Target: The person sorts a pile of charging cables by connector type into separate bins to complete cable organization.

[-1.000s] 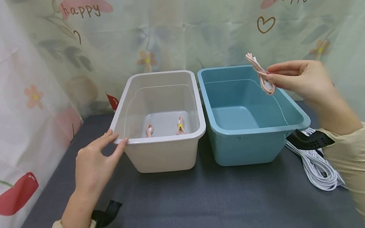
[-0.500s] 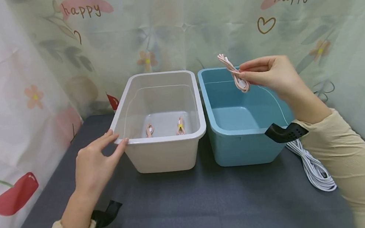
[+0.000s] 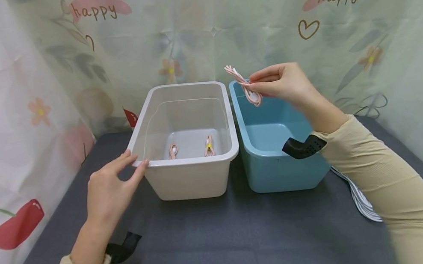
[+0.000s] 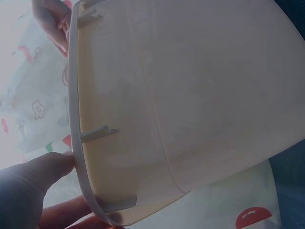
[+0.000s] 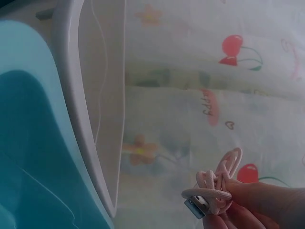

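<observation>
My right hand [image 3: 279,79] pinches a bundled pale pink charging cable [image 3: 251,94] between thumb and fingertips. It holds the cable in the air above the back left of the blue bin [image 3: 264,154]. In the right wrist view the cable [image 5: 220,193] is wound in loops, with a metal USB plug showing. My left hand [image 3: 111,190] holds the near left corner of the off-white bin [image 3: 189,179], thumb on the front rim and fingers round the side. Inside that bin lie a pink cable [image 3: 173,150] and another pink cable [image 3: 209,149] with a yellow band.
A coil of white cable [image 3: 362,202] lies on the dark tabletop [image 3: 223,242] right of the blue bin, partly hidden by my right sleeve. The two bins stand side by side, rims close together. A printed curtain [image 3: 193,30] hangs behind and at both sides.
My right hand has carried the pink cable leftward across the blue bin, from its right side to near the off-white bin's rim. The left hand and both bins have stayed put.
</observation>
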A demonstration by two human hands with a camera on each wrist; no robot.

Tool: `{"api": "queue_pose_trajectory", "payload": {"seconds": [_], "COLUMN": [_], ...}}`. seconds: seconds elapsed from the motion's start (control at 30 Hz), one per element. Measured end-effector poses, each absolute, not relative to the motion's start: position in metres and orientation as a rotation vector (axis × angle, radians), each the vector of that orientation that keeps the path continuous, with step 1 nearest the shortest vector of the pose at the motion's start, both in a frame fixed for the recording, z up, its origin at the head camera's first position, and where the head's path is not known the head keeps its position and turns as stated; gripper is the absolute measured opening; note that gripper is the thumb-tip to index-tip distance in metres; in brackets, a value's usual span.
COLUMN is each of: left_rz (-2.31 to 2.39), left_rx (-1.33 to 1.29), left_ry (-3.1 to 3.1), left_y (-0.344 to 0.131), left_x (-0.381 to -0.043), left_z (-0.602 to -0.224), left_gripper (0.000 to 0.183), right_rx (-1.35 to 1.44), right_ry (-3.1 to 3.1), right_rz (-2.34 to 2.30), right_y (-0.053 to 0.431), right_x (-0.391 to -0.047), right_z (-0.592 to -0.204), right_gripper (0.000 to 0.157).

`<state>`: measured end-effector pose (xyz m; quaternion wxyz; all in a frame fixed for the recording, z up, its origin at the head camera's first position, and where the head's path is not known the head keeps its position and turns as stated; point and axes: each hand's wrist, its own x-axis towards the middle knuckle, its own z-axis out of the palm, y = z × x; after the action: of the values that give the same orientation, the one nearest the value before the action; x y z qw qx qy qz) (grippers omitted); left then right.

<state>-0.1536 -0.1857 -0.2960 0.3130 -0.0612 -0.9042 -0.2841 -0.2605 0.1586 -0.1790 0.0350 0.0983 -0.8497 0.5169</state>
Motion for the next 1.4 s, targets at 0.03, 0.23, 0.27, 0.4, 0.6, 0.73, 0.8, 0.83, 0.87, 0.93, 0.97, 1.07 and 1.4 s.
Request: {"api": "queue_pose_trajectory", "payload": {"seconds": [0.03,0.23,0.27,0.4,0.6,0.73,0.8,0.83,0.87,0.93,0.97,1.07,1.4], "left_rz": [-0.75,-0.756,-0.755,-0.751,-0.753,-0.755,-0.757,-0.757,-0.758,-0.756,-0.755,-0.753,-0.753], "left_rx": [-0.161,-0.154,-0.154,-0.156,-0.155,-0.155,-0.157,-0.157,-0.158,-0.16,-0.161,-0.162,-0.167], "left_ry": [-2.385,-2.393,-2.391,-2.384,-2.387,-2.39,-2.39,-2.39,-2.389,-2.388,-2.387,-2.386,-2.368], "left_y": [-0.186,-0.185,-0.185,-0.186,-0.186,-0.186,-0.186,-0.186,-0.186,-0.186,-0.187,-0.187,-0.186], "left_x": [-0.154,-0.153,-0.153,-0.153,-0.153,-0.153,-0.153,-0.153,-0.153,-0.154,-0.154,-0.154,-0.154], "left_z": [-0.296,-0.295,-0.295,-0.295,-0.296,-0.296,-0.296,-0.296,-0.296,-0.296,-0.296,-0.296,-0.296], "left_gripper": [0.034,0.034,0.035,0.035,0.035,0.035,0.035,0.035,0.034,0.034,0.034,0.034,0.033], "right_rx": [0.293,0.255,0.253,0.241,0.218,0.2,0.186,0.174,0.163,0.141,0.131,0.11,0.093], "right_ry": [-2.62,-2.648,-2.65,-2.66,-2.683,-2.694,-2.699,-2.701,-2.704,-2.707,-2.708,-2.694,-2.682], "right_rz": [1.583,1.575,1.579,1.607,1.628,1.626,1.62,1.621,1.623,1.63,1.637,1.676,1.731], "right_y": [0.156,0.14,0.137,0.126,0.111,0.102,0.097,0.094,0.092,0.088,0.086,0.081,0.064], "right_x": [-0.262,-0.274,-0.276,-0.284,-0.293,-0.297,-0.299,-0.301,-0.302,-0.305,-0.307,-0.312,-0.323], "right_z": [-0.179,-0.183,-0.184,-0.187,-0.19,-0.191,-0.192,-0.193,-0.193,-0.194,-0.195,-0.197,-0.201], "right_gripper": [0.044,0.041,0.041,0.038,0.035,0.034,0.033,0.033,0.033,0.032,0.031,0.031,0.031]}}
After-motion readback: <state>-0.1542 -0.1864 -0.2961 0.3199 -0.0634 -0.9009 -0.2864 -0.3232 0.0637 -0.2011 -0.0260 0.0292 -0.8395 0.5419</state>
